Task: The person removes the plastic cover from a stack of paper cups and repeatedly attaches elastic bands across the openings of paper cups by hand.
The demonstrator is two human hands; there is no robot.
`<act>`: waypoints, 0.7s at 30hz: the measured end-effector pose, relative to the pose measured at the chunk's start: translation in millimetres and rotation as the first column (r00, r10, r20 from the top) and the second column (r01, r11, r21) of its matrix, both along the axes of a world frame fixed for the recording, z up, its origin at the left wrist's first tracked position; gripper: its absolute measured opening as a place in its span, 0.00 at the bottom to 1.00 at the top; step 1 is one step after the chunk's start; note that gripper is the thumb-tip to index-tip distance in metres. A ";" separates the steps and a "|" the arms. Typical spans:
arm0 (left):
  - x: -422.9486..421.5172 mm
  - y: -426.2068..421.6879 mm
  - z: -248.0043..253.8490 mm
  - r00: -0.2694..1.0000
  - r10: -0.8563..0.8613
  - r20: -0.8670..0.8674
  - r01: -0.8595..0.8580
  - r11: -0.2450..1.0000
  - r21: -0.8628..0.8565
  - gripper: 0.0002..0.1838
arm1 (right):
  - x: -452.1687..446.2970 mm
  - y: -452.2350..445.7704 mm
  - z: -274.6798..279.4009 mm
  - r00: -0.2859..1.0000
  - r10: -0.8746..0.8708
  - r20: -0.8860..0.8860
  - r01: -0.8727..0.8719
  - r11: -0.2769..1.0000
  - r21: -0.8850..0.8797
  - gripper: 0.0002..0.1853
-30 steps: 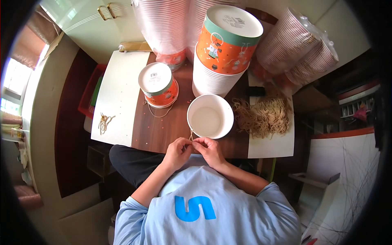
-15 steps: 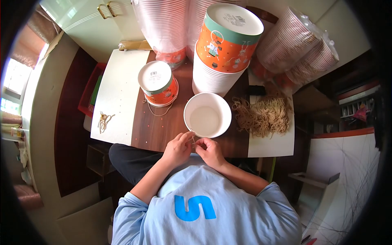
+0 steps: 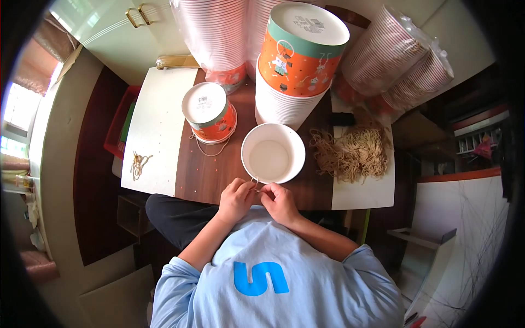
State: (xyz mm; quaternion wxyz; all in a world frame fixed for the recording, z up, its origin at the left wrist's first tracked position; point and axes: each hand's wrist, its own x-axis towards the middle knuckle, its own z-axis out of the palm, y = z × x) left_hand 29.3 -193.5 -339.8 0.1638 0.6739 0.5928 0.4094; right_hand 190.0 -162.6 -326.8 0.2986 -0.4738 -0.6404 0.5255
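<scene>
A white paper bucket (image 3: 298, 153) stands mouth up at the table's front edge, its inside facing me. Just below its near rim, my left hand (image 3: 236, 199) pinches a thin tan string (image 3: 256, 186). The fingers of my right hand (image 3: 278, 203) are closed on the same string, a little to the right. Part of the string runs up to the bucket's rim; whether it passes through the wall is too small to tell. Left of this bucket sits an upside-down orange and green paper bucket (image 3: 214, 127) with a string loop hanging from it.
A heap of tan strings (image 3: 358, 156) lies on the right white board. A tall bucket stack (image 3: 292, 98) rises behind my bucket. Plastic-wrapped bucket stacks (image 3: 210, 38) stand at the back left, others (image 3: 385, 54) at the back right. A few strings (image 3: 139, 165) lie on the left board.
The open bucket appears slightly further left in view, with a small camera shift. My hands have shifted their hold on the string, the fingers staying close together near the rim.
</scene>
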 end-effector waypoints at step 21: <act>-0.4 -14.5 21.0 0.992 0.119 0.029 -0.117 0.991 -0.064 0.09 | -4.4 -3.9 -12.3 0.993 0.044 0.114 -0.075 0.954 0.289 0.04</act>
